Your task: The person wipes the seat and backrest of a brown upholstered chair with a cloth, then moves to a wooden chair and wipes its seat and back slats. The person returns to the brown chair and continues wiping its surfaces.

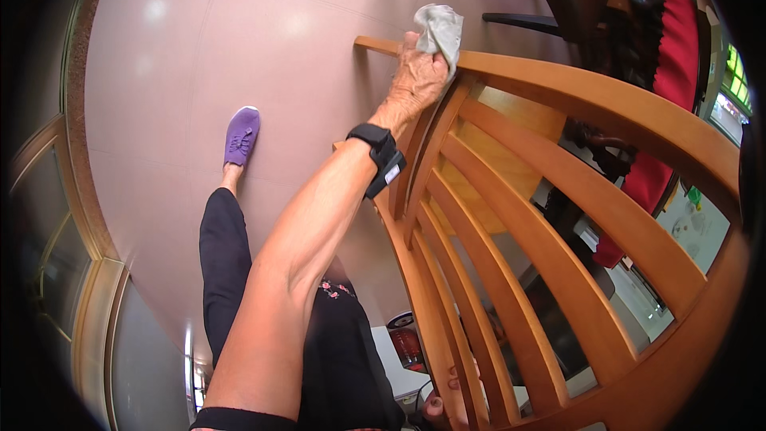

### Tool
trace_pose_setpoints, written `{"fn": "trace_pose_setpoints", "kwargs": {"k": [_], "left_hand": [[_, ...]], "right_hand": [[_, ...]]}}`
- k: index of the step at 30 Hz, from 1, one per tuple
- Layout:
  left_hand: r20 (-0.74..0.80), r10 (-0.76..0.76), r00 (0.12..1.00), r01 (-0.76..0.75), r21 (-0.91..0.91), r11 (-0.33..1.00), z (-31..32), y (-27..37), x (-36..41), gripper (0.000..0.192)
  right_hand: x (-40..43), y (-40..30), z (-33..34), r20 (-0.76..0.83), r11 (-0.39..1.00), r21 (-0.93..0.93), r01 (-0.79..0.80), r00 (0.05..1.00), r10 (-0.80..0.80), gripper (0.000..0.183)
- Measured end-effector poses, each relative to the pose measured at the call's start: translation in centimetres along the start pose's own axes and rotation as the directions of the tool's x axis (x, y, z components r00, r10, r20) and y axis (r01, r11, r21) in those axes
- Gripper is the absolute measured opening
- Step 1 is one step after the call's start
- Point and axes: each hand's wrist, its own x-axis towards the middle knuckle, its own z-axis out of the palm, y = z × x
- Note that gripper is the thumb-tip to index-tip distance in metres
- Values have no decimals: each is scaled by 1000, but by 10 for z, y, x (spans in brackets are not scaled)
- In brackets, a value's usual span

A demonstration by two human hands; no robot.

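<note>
My left hand [422, 75], with a black band and small device on the wrist, grips a crumpled pale grey cloth [441, 30]. The cloth lies against the curved top rail [538, 75] of a slatted wooden chair back, close to its corner post. Several curved wooden slats [508, 221] run from there toward the lower right. Low in the picture, skin-coloured shapes that look like fingers of my right hand [435, 407] show beside and between the slats; most of that hand is hidden, and its hold cannot be made out.
A purple shoe [242, 137] stands on the glossy tiled floor [155, 84] at left. Beyond the chair are a dark furniture leg [520, 22] and red cloth [676, 48]. A framed glass door panel [57, 233] is at far left. A red-and-black object [407, 344] sits low behind the chair.
</note>
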Motion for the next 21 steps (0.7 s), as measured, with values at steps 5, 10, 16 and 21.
{"fn": "trace_pose_setpoints", "kwargs": {"k": [5, 10, 16, 21], "left_hand": [[7, -31, 1000, 31, -202, 979, 10, -19, -59, 39], [85, -173, 981, 188, -235, 954, 5, -23, -171, 43], [329, -438, 837, 517, -212, 829, -2, -17, -251, 40], [-9, -364, 931, 342, -322, 883, -24, 22, -146, 34]], "right_hand": [[-1, -6, 0, -18, 1000, -13, -17, 1000, 17, 36], [-3, -11, -2, 2, 1000, -17, 9, 1000, -9, 37], [-22, -1, 7, -11, 999, -19, 38, 999, -38, 38], [-32, 4, 5, -17, 998, -1, 66, 998, -66, 39]]}}
